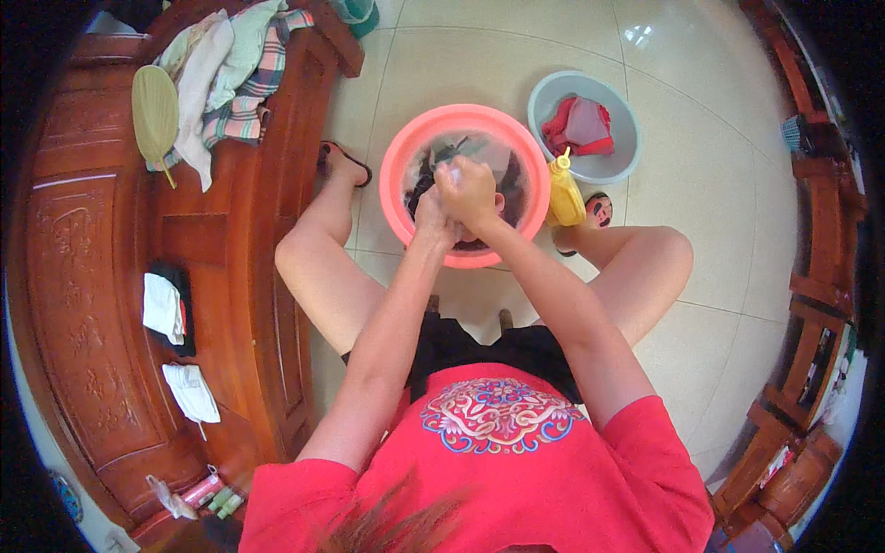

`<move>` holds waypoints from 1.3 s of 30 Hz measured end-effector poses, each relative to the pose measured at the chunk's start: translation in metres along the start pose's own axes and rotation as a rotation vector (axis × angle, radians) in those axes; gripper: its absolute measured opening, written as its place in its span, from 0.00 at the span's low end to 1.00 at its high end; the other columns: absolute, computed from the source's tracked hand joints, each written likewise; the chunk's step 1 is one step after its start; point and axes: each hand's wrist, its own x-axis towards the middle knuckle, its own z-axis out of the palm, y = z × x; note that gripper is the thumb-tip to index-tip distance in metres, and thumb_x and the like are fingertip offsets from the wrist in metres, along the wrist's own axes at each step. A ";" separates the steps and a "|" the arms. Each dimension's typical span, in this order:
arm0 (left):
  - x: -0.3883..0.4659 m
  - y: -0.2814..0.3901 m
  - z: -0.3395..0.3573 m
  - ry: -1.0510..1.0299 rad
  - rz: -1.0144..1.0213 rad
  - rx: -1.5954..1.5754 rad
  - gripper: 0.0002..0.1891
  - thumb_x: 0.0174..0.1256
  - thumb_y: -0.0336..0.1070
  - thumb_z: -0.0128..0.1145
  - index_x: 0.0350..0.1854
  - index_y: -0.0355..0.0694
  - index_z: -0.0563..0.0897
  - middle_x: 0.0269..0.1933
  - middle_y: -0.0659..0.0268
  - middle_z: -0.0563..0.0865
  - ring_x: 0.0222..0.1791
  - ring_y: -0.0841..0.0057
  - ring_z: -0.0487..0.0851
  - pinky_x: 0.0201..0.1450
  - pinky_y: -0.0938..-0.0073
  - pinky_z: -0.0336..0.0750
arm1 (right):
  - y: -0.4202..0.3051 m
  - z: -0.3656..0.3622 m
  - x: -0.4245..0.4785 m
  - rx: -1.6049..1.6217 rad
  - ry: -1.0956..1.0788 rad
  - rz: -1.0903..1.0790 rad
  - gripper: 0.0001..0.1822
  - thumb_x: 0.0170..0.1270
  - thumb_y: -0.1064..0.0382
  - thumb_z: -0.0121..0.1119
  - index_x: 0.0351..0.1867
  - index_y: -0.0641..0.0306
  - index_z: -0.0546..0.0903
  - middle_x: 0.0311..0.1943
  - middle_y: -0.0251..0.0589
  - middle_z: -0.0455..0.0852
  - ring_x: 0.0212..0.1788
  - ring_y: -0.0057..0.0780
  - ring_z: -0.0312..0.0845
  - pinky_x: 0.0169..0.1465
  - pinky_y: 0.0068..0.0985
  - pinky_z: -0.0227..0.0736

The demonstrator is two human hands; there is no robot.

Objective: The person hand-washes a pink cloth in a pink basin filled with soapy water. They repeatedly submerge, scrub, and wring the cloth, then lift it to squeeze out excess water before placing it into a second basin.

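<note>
A pink plastic basin (395, 200) stands on the tiled floor between my feet, holding cloudy water and dark wet cloth (513, 181). My left hand (435, 216) and my right hand (470, 190) are pressed together over the basin, both curled around something, with some foam between them. What they grip is mostly hidden; it looks like wet cloth. Touching the basin's right side is a yellow plastic bottle (566, 197) with a spout. Behind the bottle, a light blue-grey basin (628, 155) holds red and pinkish folded cloth (584, 131).
A carved wooden bench (200, 235) runs along the left, bearing a pile of clothes (238, 76), a hand fan (155, 104) and white cloths (163, 307). A green bin (363, 17) stands at its far end. Wooden furniture (823, 235) lines the right.
</note>
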 end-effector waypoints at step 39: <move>0.120 0.000 -0.067 0.327 0.489 1.514 0.27 0.56 0.60 0.56 0.36 0.35 0.80 0.35 0.55 0.81 0.34 0.60 0.79 0.35 0.62 0.74 | 0.145 0.027 0.048 -0.041 -0.631 0.544 0.18 0.57 0.52 0.55 0.41 0.62 0.82 0.39 0.53 0.84 0.41 0.45 0.81 0.45 0.37 0.74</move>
